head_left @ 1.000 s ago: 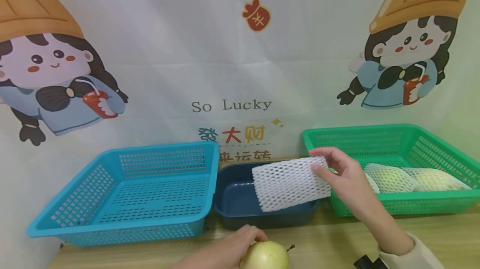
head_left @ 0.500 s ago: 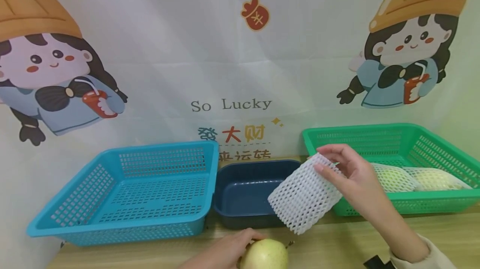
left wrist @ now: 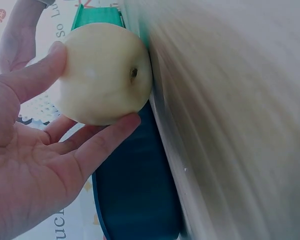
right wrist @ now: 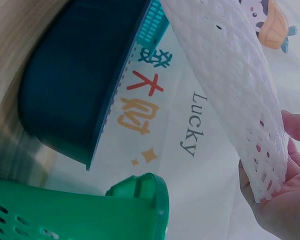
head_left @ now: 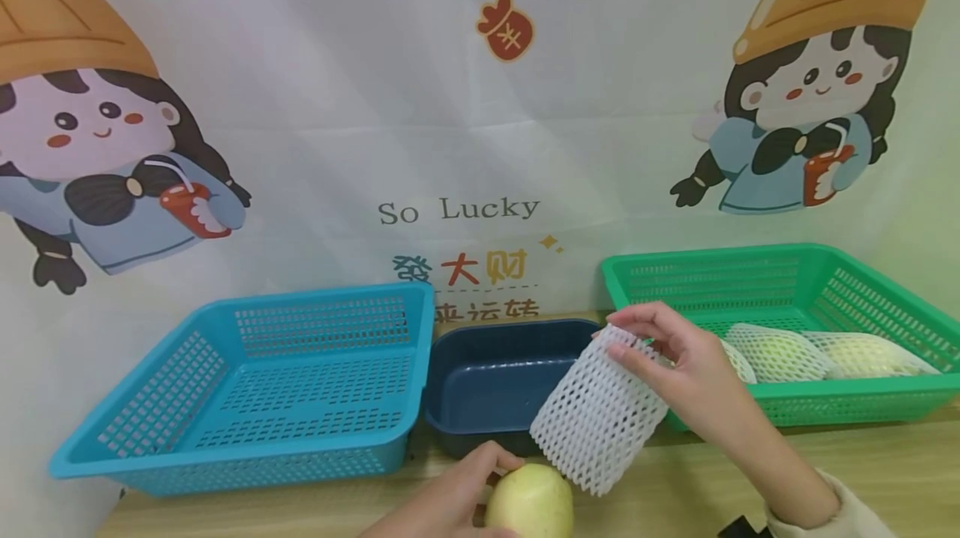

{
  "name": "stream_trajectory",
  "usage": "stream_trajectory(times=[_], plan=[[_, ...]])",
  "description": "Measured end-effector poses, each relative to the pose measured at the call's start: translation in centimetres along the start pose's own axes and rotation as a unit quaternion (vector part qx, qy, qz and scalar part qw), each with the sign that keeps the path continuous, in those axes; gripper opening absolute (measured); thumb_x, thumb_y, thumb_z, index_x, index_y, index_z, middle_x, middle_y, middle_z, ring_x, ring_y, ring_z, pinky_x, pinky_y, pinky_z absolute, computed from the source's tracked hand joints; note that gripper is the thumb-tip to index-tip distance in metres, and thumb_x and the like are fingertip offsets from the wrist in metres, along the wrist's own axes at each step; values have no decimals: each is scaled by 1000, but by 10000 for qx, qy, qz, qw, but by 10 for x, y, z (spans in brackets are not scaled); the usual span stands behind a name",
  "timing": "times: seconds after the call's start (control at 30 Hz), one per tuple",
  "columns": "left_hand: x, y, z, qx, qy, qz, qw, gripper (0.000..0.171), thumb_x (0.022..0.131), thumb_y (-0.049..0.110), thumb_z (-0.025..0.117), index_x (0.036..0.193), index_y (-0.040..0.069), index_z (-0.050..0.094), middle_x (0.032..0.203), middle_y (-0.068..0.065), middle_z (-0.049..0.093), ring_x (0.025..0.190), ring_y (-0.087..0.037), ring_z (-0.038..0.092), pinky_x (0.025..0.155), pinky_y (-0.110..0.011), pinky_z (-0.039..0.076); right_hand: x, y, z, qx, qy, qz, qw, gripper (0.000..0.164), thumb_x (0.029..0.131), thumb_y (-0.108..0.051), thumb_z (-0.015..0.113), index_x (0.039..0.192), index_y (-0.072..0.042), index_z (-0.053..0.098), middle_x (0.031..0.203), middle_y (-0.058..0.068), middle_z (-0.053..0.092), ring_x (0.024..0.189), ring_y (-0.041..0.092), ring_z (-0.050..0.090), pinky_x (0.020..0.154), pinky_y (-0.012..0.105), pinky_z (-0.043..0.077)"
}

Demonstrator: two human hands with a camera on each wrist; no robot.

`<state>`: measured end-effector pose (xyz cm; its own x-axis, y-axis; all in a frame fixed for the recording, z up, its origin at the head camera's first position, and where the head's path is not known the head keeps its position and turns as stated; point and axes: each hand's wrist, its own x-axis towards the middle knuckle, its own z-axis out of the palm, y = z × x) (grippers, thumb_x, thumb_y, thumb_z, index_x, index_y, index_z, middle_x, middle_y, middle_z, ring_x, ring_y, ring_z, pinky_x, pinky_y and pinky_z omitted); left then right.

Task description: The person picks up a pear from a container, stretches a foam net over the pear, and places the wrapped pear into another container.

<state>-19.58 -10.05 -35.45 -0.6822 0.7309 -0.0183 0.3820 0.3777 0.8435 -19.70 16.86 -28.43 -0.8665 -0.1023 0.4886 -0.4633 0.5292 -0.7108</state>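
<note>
A pale yellow-green pear is held in my left hand, low at the front of the table. In the left wrist view, thumb and fingers curl round the pear, whose dimpled end faces the camera. My right hand pinches one end of a white foam net sleeve. The sleeve slants down to the left, its lower end close beside the pear. The right wrist view has the foam net sleeve reaching up and left from the fingers, and it looks flattened there.
A dark blue basin stands behind the hands. On its left is a blue perforated basket; on its right a green basket holds several net-sleeved fruits. A printed cloth hangs behind them. Wooden tabletop lies in front.
The sleeve has swung from nearly level over the basin to slanting down, and its lower end has come to the pear. The pear has turned, so its stem no longer shows in the head view.
</note>
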Motion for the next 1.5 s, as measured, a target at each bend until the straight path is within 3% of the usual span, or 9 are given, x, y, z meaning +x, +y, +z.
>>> stream_trajectory(times=[0.2, 0.5, 0.7, 1.1, 1.33, 1.5], plan=[[-2, -1, -1, -627, 11, -156, 9979, 52, 83, 19, 70, 122, 5, 40, 125, -11, 42, 106, -17, 57, 81, -24, 51, 1, 0, 7, 7, -63, -63, 10000, 25, 89, -23, 64, 110, -11, 60, 104, 0, 67, 93, 6, 57, 80, 23, 50], [-3, 0, -2, -881, -23, -416, 9952, 53, 82, 15, 71, 123, 7, 39, 131, -13, 41, 112, -25, 55, 85, -29, 51, -1, 0, 11, -220, 157, -41, 9996, 23, 90, -25, 62, 109, -14, 60, 105, -2, 68, 97, 3, 56, 83, 22, 49], [-3, 1, -3, -1052, -110, -569, 9928, 53, 82, 12, 71, 123, 7, 38, 132, -13, 40, 114, -29, 54, 86, -33, 51, 0, 4, 11, -448, 371, -29, 9983, 21, 90, -26, 62, 107, -14, 62, 101, -1, 65, 91, 6, 55, 76, 22, 48], [-2, 2, -2, -965, -53, -626, 9933, 55, 80, 13, 74, 122, 8, 39, 127, -10, 43, 112, -26, 54, 85, -31, 51, -2, 5, 21, -138, 202, -109, 9996, 15, 88, -20, 64, 101, -11, 63, 93, -2, 63, 83, 8, 53, 71, 22, 47], [0, 0, -3, -684, -75, -180, 9975, 71, 80, 12, 72, 135, 6, 27, 128, -12, 44, 114, -20, 49, 84, -21, 48, -4, 8, 32, -21, -44, 51, 10000, 17, 89, -20, 63, 103, -11, 62, 94, -1, 63, 83, 9, 54, 69, 22, 47], [-1, 2, -2, -602, 10, -354, 9976, 76, 79, 16, 74, 139, 12, 27, 125, -8, 46, 112, -18, 51, 85, -23, 48, -7, 9, 43, -97, 17, -118, 9999, 15, 88, -15, 63, 101, -9, 60, 91, -1, 62, 83, 8, 54, 70, 22, 47]])
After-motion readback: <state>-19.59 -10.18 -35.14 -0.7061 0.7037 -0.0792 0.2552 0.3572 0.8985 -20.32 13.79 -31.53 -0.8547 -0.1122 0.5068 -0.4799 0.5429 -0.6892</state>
